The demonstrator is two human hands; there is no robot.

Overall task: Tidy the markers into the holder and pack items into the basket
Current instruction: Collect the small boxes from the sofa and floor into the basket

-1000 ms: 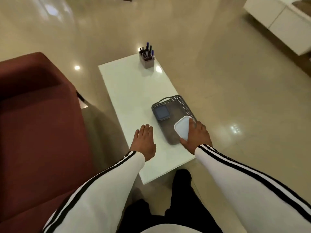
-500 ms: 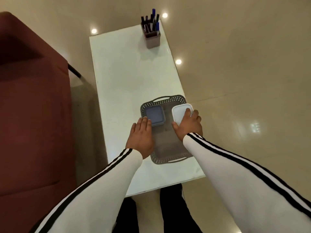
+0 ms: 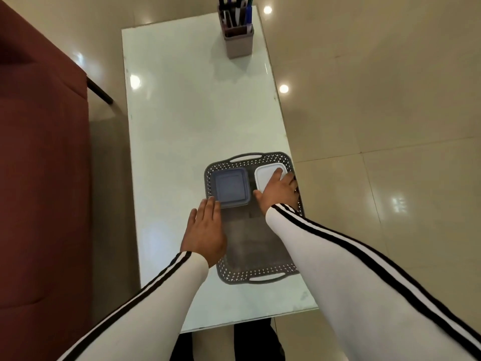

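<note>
A grey perforated basket (image 3: pixel 260 278) lies on the near right part of the white table (image 3: pixel 195 100). A blue-grey lidded container (image 3: pixel 230 187) sits in its far left corner. Beside it, in the far right corner, is a white lidded container (image 3: pixel 265 174). My right hand (image 3: pixel 279 191) grips it, fingers over the lid and thumb at its near edge. My left hand (image 3: pixel 205 230) lies flat over the basket's left rim, fingertips at the blue-grey container's near edge. The pinkish holder (image 3: pixel 238 40) stands at the table's far right corner with several markers (image 3: pixel 240 11) upright in it.
A dark red sofa (image 3: pixel 39 178) runs along the table's left side, with a narrow gap between them. Glossy beige floor tiles (image 3: pixel 377 113) lie to the right and beyond. The basket's right rim is close to the table's right edge.
My right hand has carried the white container from the basket's near right rim to its far right corner. My left hand has moved from the tabletop to the basket's left rim. The view tilted down.
</note>
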